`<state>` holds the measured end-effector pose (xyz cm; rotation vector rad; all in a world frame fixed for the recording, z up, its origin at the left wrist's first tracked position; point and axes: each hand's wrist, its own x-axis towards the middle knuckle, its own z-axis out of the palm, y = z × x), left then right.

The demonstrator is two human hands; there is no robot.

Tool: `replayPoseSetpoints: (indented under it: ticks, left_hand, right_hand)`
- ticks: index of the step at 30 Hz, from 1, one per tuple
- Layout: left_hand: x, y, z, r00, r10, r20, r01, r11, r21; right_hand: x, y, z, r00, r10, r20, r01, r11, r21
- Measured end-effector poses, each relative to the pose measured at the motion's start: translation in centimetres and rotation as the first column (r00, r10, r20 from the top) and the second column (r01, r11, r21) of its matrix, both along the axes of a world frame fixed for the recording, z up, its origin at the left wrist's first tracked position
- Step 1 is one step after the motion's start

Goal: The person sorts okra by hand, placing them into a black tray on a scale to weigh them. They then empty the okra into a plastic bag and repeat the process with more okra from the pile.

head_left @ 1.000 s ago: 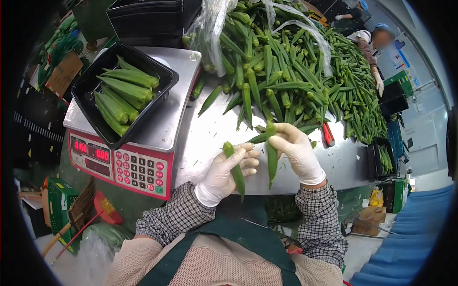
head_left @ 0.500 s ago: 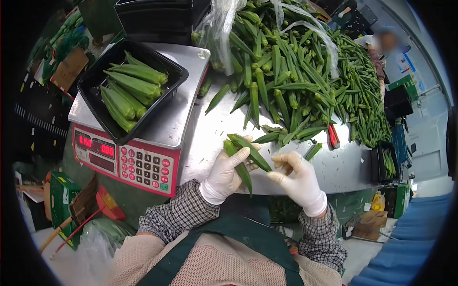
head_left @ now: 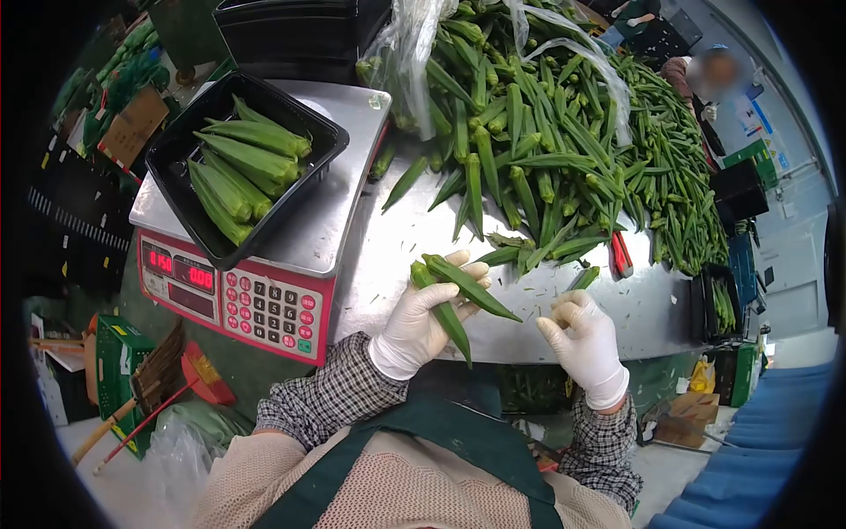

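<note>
My left hand (head_left: 414, 328), in a white glove, is closed around two okra pods (head_left: 451, 322) in front of my chest; they cross each other, tips pointing down and to the right. To the right of the pods, my gloved right hand (head_left: 589, 346) is loosely curled with a gap between thumb and fingers, and nothing shows in it. At the left, a black tray (head_left: 231, 251) holding several okra pods (head_left: 251, 163) rests on the scale (head_left: 351, 189). A large heap of okra (head_left: 546, 132) covers the back of the metal table (head_left: 388, 291).
A red-handled tool (head_left: 621, 254) lies beside the heap. Clear plastic (head_left: 412, 53) drapes over the okra. Another black tray with okra (head_left: 721, 300) stands at the far right. A co-worker (head_left: 683, 79) is beyond the heap. A broom (head_left: 159, 366) leans at lower left.
My right hand has moved right, away from the pods. The left hand still holds both pods, now turned slightly. The co-worker across the heap has shifted posture.
</note>
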<state>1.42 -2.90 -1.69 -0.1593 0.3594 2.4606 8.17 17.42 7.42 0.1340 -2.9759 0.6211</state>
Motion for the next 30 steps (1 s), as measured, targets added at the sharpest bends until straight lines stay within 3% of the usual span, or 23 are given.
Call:
replayPoseSetpoints:
  ticks: [4, 7, 11, 15, 19, 20, 21, 22, 23, 26, 27, 30]
  left_hand:
    - [0.0, 0.0, -0.2, 1.000, 0.004, -0.014, -0.004, 1.000, -0.008]
    - [0.1, 0.0, -0.4, 1.000, -0.010, 0.003, 0.010, 1.000, 0.019]
    - [0.0, -0.1, -0.3, 0.999, -0.037, 0.024, 0.035, 0.995, 0.093]
    - [0.1, 0.0, -0.2, 1.000, -0.024, -0.002, 0.024, 0.995, 0.097]
    - [0.1, -0.1, 0.1, 1.000, -0.024, -0.017, 0.025, 1.000, 0.020]
    - [0.2, -0.1, 0.0, 1.000, -0.023, -0.013, 0.023, 1.000, 0.017]
    - [0.2, 0.0, -0.1, 1.000, -0.026, -0.010, 0.026, 1.000, 0.013]
    - [0.1, 0.2, -0.1, 0.999, -0.031, -0.013, 0.032, 0.999, 0.012]
    - [0.1, 0.2, -0.1, 0.999, -0.038, -0.024, 0.038, 0.999, 0.000]
    - [0.1, 0.2, -0.2, 0.998, -0.046, -0.051, 0.045, 0.999, -0.020]
    - [0.1, 0.2, -0.3, 0.997, -0.047, -0.053, 0.046, 0.999, -0.020]
    - [0.2, -0.1, -0.4, 0.995, -0.058, -0.076, 0.055, 0.997, -0.047]
  right_hand:
    - [-1.0, -0.9, -0.3, 0.984, -0.124, -0.129, 0.101, 0.979, -0.175]
    - [-2.9, -0.6, -1.0, 0.977, -0.083, -0.196, 0.049, 0.984, -0.171]
    - [-6.0, -2.0, -2.3, 0.964, 0.147, -0.223, -0.133, 0.988, 0.075]
    - [-8.6, -3.6, -4.5, 0.948, 0.299, -0.114, -0.238, 0.897, 0.372]
    - [-8.4, -2.4, -0.8, 0.876, 0.115, -0.468, -0.169, 0.983, -0.075]
    - [-7.7, -1.5, -0.3, 0.935, -0.082, -0.346, -0.052, 0.932, -0.359]
    - [-7.6, -0.8, -0.1, 0.953, -0.215, -0.212, 0.021, 0.749, -0.662]
    - [-7.5, -0.1, 0.1, 0.954, -0.297, -0.046, 0.105, 0.473, -0.875]
    - [-7.5, 1.1, -0.7, 0.976, -0.218, 0.019, 0.085, 0.297, -0.951]
    - [-6.7, 1.0, -2.5, 0.986, -0.133, 0.097, 0.099, 0.005, -0.995]
    - [-6.5, 1.0, -2.9, 0.994, -0.079, 0.080, 0.078, -0.019, -0.997]
    - [-6.1, -0.3, -3.2, 0.993, -0.118, 0.030, 0.038, 0.066, -0.997]
